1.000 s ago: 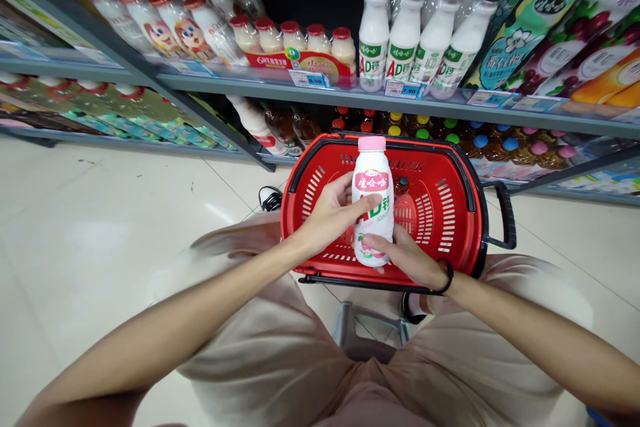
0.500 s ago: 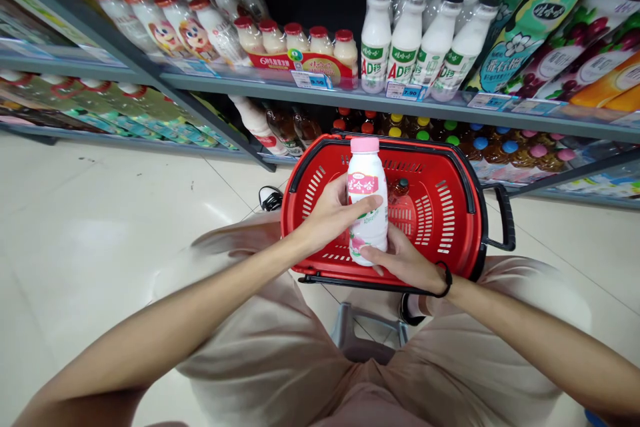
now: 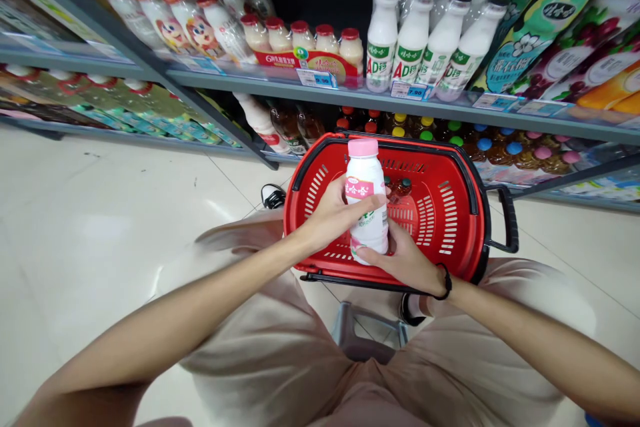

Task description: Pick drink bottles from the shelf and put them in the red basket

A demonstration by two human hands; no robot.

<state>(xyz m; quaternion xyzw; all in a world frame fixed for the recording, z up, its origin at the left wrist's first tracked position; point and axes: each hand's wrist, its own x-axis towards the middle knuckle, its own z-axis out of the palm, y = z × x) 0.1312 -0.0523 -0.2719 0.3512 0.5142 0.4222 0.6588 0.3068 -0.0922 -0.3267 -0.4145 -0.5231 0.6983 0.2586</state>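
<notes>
A white drink bottle [image 3: 367, 177] with a pink cap and pink label stands upright over a red shopping basket [image 3: 450, 207]. My left hand [image 3: 330, 217] wraps round its middle from the left, thumb across the label. My right hand [image 3: 405, 257], with a black band at the wrist, cups its base from the right. Inside the basket, behind the held bottle, lies a small brown bottle [image 3: 400, 188].
A grey shelf [image 3: 350, 97] ahead carries white AD bottles [image 3: 410, 40], small red-capped bottles [image 3: 300, 37] and drink pouches [image 3: 550, 20]. Coloured-cap bottles [image 3: 475, 143] fill the lower shelf. The basket's black handle [image 3: 507, 220] sticks out right. White tiled floor [image 3: 100, 213] lies left.
The bottle has been turned in my hands, so the label's AD print has rotated out of sight. Both hands keep their grip. The view shifted slightly.
</notes>
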